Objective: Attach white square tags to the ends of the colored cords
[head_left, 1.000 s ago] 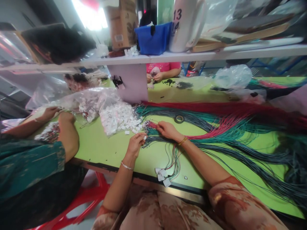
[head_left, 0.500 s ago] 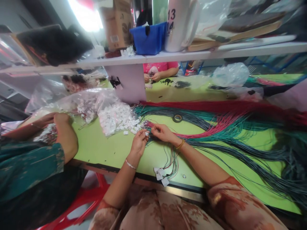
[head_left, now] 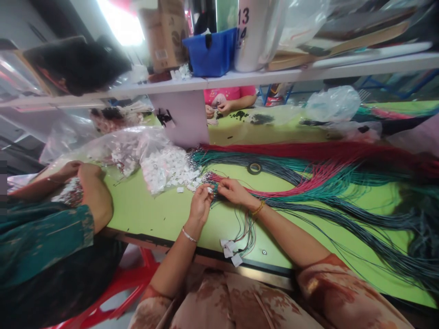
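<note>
My left hand (head_left: 200,202) pinches a small white connector housing (head_left: 209,190) between thumb and fingertips. Just right of it, my right hand (head_left: 232,190) is closed in a pinch, its fingertips close to the housing; a thin wire seems to be in them, though the fingers mostly hide it. Behind my hands lie the metal-tipped ends of pink wires (head_left: 219,177), along with green and dark grey wires (head_left: 346,208) that run off to the right. A heap of white connector housings (head_left: 164,167) spills from a clear bag to the left.
Nearer the table edge lie several wired white connectors (head_left: 230,249) and a small metal ring (head_left: 264,252). A roll of black tape (head_left: 254,168) sits among the wires. A co-worker's arm (head_left: 96,196) rests at left; another person sits opposite. A shelf (head_left: 219,83) with a blue bin (head_left: 211,55) spans the back.
My right hand's fingertips are slightly nearer the white housing in my left hand. The view has shifted a little; the things on the table lie as before.
</note>
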Motion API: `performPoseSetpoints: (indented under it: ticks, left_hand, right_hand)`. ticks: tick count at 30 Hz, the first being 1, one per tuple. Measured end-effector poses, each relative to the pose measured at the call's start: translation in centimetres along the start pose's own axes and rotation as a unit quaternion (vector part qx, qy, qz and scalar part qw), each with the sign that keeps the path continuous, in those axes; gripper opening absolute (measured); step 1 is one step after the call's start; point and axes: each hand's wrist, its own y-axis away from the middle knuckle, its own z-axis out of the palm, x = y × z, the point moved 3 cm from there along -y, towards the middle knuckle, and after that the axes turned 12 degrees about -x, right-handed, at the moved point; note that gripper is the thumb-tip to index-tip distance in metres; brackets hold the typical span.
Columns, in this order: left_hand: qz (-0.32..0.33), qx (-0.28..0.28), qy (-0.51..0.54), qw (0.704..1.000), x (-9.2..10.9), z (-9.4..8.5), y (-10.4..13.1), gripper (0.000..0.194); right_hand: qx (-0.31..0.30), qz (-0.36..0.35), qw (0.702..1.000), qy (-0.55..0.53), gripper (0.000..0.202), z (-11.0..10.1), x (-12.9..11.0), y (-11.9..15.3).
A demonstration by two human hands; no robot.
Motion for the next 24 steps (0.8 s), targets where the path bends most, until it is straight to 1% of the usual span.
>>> performPoseSetpoints:
  ticks: [3,5,10,12,14,17,21,24]
  left_hand:
    - [0.001,0.014,-0.01,1.0,-0.4,0.0,0.1,0.024]
    - [-0.003,0.022,-0.023,0.999,-0.7,-0.1,0.1,0.025]
    - [-0.013,0.04,-0.005,0.999,-0.8,-0.4,0.0,0.024]
    - [-0.018,0.04,-0.002,0.999,-0.8,-0.4,0.0,0.025]
    - [-0.02,0.038,-0.006,0.999,-0.7,-0.3,0.0,0.025]
    - [-0.011,0.034,-0.014,0.999,-0.6,-0.1,0.1,0.025]
    - [-0.001,0.044,-0.021,0.999,-0.4,-0.3,0.1,0.025]
    - [-0.008,0.043,-0.012,0.999,-0.2,-0.5,0.0,0.026]
  right_hand:
    - [-0.01,-0.004,1.0,0.021,0.02,0.2,0.0,0.0]
    - [-0.004,-0.012,0.999,0.041,0.019,0.3,-0.3,0.1]
    - [0.017,-0.05,0.985,0.165,0.014,0.5,-1.5,0.5]
    - [0.02,-0.049,0.983,0.178,0.013,0.5,-1.7,0.6]
    - [0.022,-0.028,0.989,0.146,0.013,0.7,-1.5,0.5]
    - [0.016,0.002,0.998,0.068,0.017,0.9,-0.7,0.2]
    - [0.003,0.013,0.999,-0.043,0.018,0.9,-0.1,0.1]
    - [0.024,0.003,0.999,-0.036,0.013,0.5,-0.4,0.3]
